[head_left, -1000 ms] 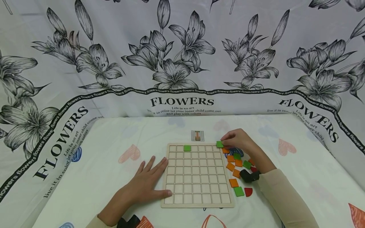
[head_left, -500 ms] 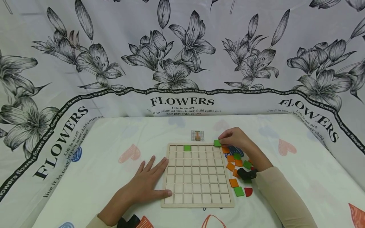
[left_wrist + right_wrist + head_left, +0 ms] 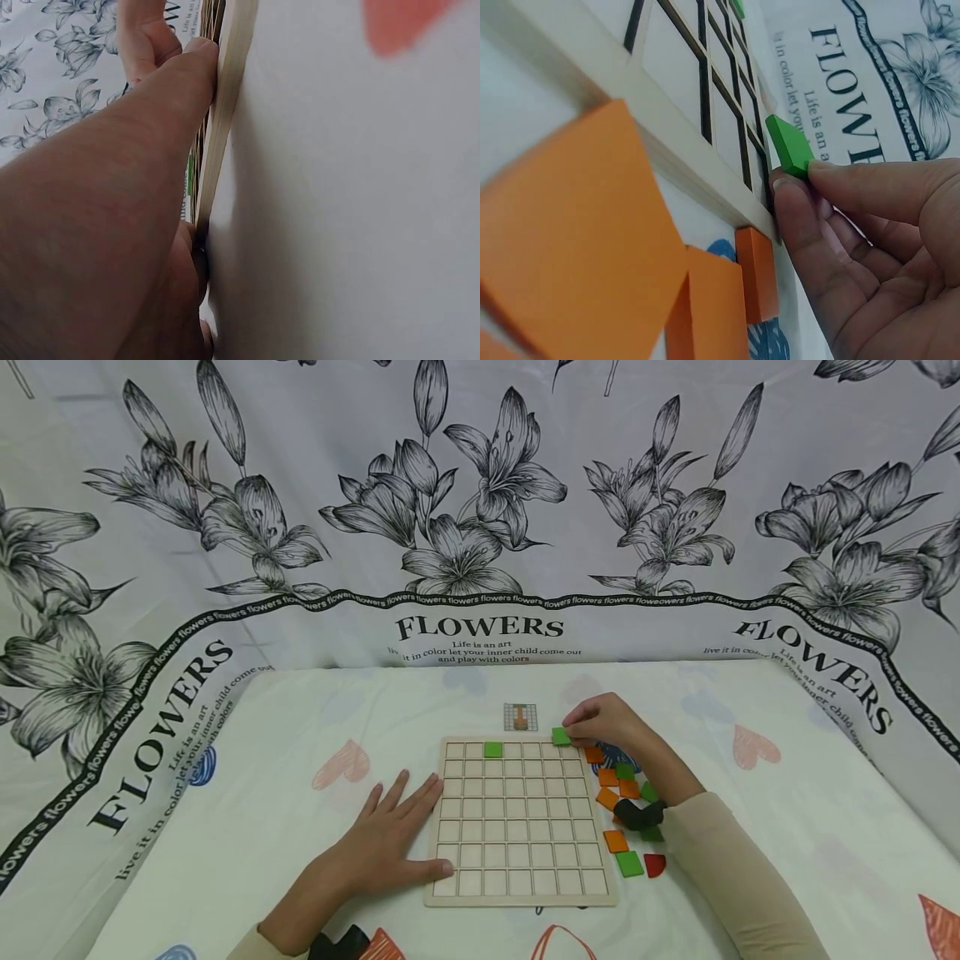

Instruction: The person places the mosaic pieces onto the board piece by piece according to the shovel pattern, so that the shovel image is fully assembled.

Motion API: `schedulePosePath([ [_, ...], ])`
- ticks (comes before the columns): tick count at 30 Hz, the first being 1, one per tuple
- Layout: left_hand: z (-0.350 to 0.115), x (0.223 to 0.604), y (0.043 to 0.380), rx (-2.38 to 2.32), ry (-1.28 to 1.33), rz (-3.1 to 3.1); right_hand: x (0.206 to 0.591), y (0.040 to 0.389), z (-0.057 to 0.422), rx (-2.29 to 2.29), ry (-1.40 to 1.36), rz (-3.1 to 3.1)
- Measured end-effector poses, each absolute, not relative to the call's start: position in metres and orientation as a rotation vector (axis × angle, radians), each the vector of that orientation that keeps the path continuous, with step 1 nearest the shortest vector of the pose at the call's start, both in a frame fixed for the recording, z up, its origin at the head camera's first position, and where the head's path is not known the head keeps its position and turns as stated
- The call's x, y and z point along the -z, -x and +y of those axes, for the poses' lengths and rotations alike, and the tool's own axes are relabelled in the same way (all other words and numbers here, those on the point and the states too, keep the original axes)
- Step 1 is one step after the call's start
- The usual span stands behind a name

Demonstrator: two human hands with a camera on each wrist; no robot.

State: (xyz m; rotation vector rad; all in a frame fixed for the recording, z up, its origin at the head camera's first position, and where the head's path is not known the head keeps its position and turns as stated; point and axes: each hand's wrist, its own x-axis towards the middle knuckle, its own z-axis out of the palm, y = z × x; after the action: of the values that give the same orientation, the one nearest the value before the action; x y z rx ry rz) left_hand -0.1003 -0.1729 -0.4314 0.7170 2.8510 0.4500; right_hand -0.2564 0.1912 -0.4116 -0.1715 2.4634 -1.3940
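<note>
A wooden grid board (image 3: 432, 877) lies on the cloth-covered table, with one green square tile (image 3: 492, 750) in a cell of its far row. Over the board's far right corner, my right hand (image 3: 611, 727) pinches another green square tile (image 3: 562, 737) between thumb and fingertips; the right wrist view shows this green tile (image 3: 789, 146) tilted above the grid. My left hand (image 3: 390, 843) rests with spread fingers along the board's left edge, its thumb (image 3: 431, 870) on the frame. In the left wrist view, the thumb (image 3: 172, 90) lies against the board's side (image 3: 225, 127).
Right of the board lie several loose tiles: orange squares (image 3: 616, 842), green squares (image 3: 629, 864) and a red quarter-round piece (image 3: 655, 865). Behind the board sits a small picture card (image 3: 520, 717) with a grid pattern. A flower-printed curtain (image 3: 480, 527) hangs beyond the table.
My right hand has moved left with the green tile, from the board's far right corner to over its far edge. My left hand has stayed in place.
</note>
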Motion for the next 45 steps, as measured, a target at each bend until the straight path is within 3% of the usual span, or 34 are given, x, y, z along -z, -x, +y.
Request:
schedulePosePath([
  [16, -0.173, 0.431, 0.099, -0.451, -0.734, 2.849, 0.417, 0.262, 0.174, 1.43, 0.082, 2.397],
  [45, -0.173, 0.43, 0.099, -0.447, -0.717, 2.841, 0.412, 0.258, 0.142, 1.477, 0.221, 2.346],
])
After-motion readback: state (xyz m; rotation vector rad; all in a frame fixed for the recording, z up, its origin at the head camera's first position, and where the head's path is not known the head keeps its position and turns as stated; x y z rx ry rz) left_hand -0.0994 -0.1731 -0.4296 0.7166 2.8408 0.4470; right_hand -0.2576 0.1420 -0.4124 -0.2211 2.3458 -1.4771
